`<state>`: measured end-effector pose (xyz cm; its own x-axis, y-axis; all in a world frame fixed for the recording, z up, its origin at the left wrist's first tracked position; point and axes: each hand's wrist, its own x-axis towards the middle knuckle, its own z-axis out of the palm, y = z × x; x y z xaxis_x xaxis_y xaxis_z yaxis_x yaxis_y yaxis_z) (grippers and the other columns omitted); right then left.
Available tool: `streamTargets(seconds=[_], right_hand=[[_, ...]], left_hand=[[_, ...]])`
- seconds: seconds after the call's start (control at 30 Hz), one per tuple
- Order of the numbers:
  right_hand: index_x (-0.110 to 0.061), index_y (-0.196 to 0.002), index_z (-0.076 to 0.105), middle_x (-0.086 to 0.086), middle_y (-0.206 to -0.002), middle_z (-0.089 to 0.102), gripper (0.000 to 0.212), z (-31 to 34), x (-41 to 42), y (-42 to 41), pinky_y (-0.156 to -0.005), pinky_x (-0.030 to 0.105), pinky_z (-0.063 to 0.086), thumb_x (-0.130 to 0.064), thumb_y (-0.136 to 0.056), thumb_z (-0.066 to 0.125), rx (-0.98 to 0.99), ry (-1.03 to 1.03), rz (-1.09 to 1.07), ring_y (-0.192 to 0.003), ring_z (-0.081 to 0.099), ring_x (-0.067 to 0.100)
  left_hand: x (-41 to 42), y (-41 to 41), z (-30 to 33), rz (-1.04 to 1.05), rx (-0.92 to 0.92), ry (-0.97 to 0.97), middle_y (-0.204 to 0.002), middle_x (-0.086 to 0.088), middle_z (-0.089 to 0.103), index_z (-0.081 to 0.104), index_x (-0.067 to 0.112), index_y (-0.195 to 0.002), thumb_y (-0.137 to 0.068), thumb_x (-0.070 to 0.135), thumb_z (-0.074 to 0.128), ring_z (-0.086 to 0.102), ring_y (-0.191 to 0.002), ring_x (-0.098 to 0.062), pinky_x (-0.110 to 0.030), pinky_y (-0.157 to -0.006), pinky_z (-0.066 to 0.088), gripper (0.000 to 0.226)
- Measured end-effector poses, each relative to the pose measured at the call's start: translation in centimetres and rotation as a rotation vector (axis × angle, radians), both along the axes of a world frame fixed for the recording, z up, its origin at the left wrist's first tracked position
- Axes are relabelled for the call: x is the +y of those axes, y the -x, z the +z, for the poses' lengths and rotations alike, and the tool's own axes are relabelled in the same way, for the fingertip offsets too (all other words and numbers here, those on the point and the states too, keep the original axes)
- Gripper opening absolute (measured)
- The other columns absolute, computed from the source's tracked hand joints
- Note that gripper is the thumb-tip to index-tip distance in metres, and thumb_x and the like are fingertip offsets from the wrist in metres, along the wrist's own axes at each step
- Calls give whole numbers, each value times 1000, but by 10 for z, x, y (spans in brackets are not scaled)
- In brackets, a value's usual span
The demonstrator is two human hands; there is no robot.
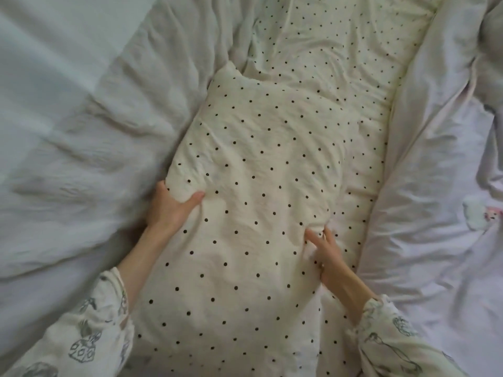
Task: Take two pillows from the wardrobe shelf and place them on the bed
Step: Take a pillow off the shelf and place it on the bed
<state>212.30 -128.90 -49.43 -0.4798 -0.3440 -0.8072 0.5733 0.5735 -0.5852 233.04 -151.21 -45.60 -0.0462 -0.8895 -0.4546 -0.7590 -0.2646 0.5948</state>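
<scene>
A cream pillow with black dots fills the middle of the head view. It lies over a second pillow of the same dotted fabric that stretches toward the top of the view. My left hand grips the near pillow's left edge, thumb on top. My right hand pinches the fabric at its right edge. Both pillows rest on the bed.
Crumpled white bedding lies on the left. A pale duvet bunches up on the right, with a small printed patch near the right edge. My patterned sleeves sit at the bottom corners.
</scene>
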Motion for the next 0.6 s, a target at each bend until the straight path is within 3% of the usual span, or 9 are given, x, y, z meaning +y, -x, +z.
streamTargets(seconds=[0.07,0.2,0.33,0.4,0.5,0.6], right_hand=[[-33,-121,46,-14,-114,57,44,8,1,-3,-94,42,46,-31,-82,66,-9,37,-6,-101,56,13],[-30,-130,43,-10,-119,60,55,23,0,-11,-99,45,44,-33,-81,67,-19,101,-70,-105,58,13],[-28,-137,37,-8,-129,55,58,24,-8,-27,-104,46,41,-30,-85,64,-18,181,-80,-114,54,13],[-27,-140,33,-6,-136,50,58,22,-13,-35,-105,45,40,-28,-89,60,-7,201,-20,-120,50,15],[-24,-144,27,-6,-145,38,59,18,-17,-40,-103,35,37,-26,-92,55,59,172,135,-124,42,12],[-25,-148,14,-2,-154,21,72,13,-5,-41,-108,46,33,-33,-91,56,89,65,183,-138,28,20]], left_hand=[[11,6,24,-28,16,134,-128,-10,53,39,8,-125,-67,43,76,50,-118,-29,-45,-98,42,77],[29,23,70,-78,-77,417,-122,-10,54,44,8,-122,-70,44,71,49,-114,-30,-53,-98,37,69],[31,17,88,-37,-115,624,-118,-17,55,44,4,-120,-73,45,70,50,-109,-34,-50,-96,35,67],[24,4,82,-33,-144,573,-121,-18,53,43,3,-122,-75,46,68,49,-110,-35,-52,-96,37,68],[12,-23,56,-84,-206,338,-134,-22,44,37,2,-130,-78,46,64,42,-123,-37,-49,-102,36,73],[10,-43,40,-137,-215,225,-142,-18,36,30,9,-136,-78,54,59,36,-132,-32,-45,-106,33,79]])
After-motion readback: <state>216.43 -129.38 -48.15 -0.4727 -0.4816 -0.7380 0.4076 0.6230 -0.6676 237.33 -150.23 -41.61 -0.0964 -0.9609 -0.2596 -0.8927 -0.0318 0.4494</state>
